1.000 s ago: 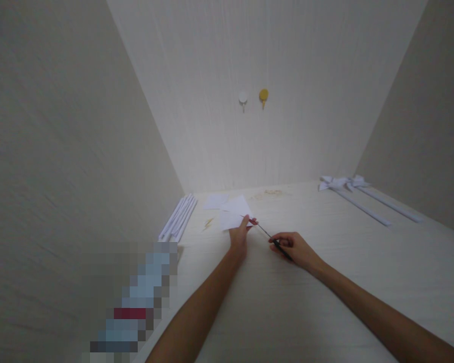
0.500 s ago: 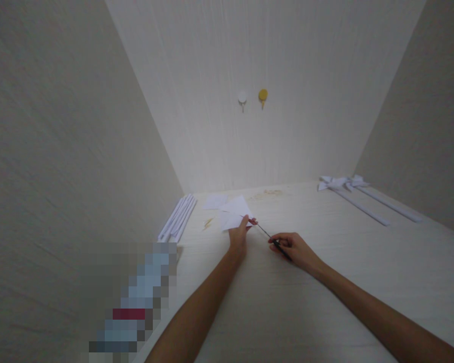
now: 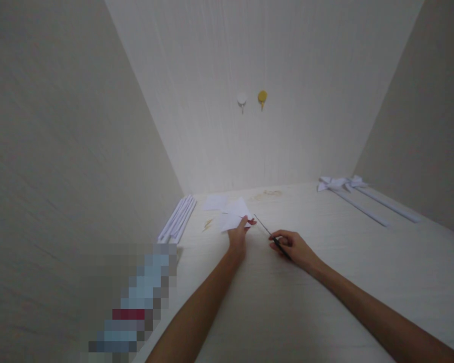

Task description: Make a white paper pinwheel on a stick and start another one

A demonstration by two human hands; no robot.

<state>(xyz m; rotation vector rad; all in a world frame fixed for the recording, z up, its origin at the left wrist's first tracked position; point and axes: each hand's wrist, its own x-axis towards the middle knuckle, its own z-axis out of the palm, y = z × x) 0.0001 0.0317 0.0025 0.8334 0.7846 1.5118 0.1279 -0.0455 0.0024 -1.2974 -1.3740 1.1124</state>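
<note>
A small white paper piece (image 3: 234,216) is pinched at its near edge between thumb and fingers of the left hand (image 3: 237,238), the sheet standing slightly lifted off the table (image 3: 325,282) just beyond the fingertips. A thin dark tool (image 3: 270,236) — scissors or a pen-like stick, too small to tell — is gripped in the closed right hand (image 3: 293,247), just right of the pinch, its slim tip pointed toward the held edge and close to it. The paper is judged very light, limp and easily creased, so it is best taken near the edge being worked and kept taut; the tool is stiff and slender, best held low on its dark shaft. Another white sheet (image 3: 215,202) lies just beyond the pinch, a bundle of rolled paper sticks (image 3: 177,218) well to its left, and finished paper bows on sticks (image 3: 348,189) far to the right. Two wall hooks (image 3: 251,98) — one white, one yellow — are fixed above.
</note>
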